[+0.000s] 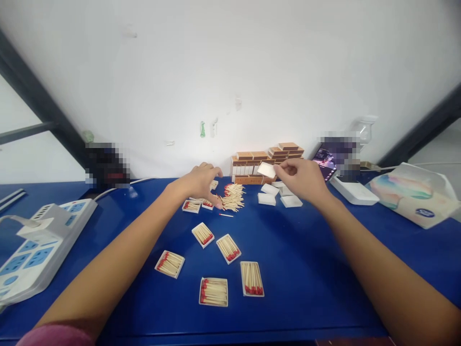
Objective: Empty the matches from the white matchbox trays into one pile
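Note:
Between the thumb and fingers of my right hand [301, 179] is an empty white matchbox tray [267, 169], held up over the table. My left hand [202, 183] hovers with thumb and fingers apart beside a loose pile of red-tipped matches [233, 198]; whether its thumb touches the pile I cannot tell. One single match [226, 215] lies in front of the pile. Several trays filled with matches, such as one tray [213, 291] near the front, are spread over the table. Other filled trays [191, 206] sit partly under my left hand. Below my right hand lie several empty trays [267, 199].
Brown matchbox sleeves [286, 153] are stacked against the wall at the back. A lit phone [326, 161], a white device [355, 191] and a tissue pack [414, 194] stand at the right. A power strip [46, 254] lies on the blue table [298, 278] at the left.

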`<state>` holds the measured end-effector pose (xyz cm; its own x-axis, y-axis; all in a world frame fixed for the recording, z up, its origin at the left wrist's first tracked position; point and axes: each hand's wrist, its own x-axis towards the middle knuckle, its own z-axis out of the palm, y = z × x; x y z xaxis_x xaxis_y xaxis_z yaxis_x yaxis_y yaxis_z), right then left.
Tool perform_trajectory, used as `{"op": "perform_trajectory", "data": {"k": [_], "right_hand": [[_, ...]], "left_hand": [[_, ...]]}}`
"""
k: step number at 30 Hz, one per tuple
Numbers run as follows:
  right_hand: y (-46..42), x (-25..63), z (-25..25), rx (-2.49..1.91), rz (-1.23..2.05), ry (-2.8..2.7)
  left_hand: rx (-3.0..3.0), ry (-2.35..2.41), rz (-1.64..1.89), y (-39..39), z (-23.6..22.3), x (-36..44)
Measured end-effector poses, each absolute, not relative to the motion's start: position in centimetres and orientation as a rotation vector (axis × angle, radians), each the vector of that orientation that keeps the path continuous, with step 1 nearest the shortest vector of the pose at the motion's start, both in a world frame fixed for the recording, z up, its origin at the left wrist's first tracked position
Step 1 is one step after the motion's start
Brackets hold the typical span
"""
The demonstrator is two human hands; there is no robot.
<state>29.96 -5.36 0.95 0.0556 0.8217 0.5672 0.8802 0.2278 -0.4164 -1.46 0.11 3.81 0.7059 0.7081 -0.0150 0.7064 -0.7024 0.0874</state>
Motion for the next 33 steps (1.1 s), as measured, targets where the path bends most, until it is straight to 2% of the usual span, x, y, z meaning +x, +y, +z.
{"op": "perform_trajectory", "data": {"k": [5, 11, 18, 23, 30, 33], "right_hand": [[-4.6, 33.2, 0.8, -1.703, 0.038, -2.067], [-4.8, 31.9, 0.4, -1.659, -0.077, -2.112], [-8.1, 24.0, -0.4, -1.241, 0.514, -2.37], [-9.3, 20.0, -2.3, -1.153, 0.344, -2.436], [-8.3, 20.1, -3.4, -1.308, 0.092, -2.39], [-8.1, 20.1, -3.4, -1.293, 0.161, -2.244]], "left_hand": [[2.696, 1.25, -0.294, -0.8, 5.3, -1.3], [2.662, 1.275, -0.427, -1.6, 5.8, -0.7], [2.739, 1.264, -0.291, -1.2, 4.8, -1.0], [2.83, 1.217, -0.25, -0.6, 4.5, -1.0], [2.771, 1.306, -0.243, -1.9, 5.7, -0.6], [2.721, 1.303, -0.2, -2.7, 6.1, -0.2]]}}
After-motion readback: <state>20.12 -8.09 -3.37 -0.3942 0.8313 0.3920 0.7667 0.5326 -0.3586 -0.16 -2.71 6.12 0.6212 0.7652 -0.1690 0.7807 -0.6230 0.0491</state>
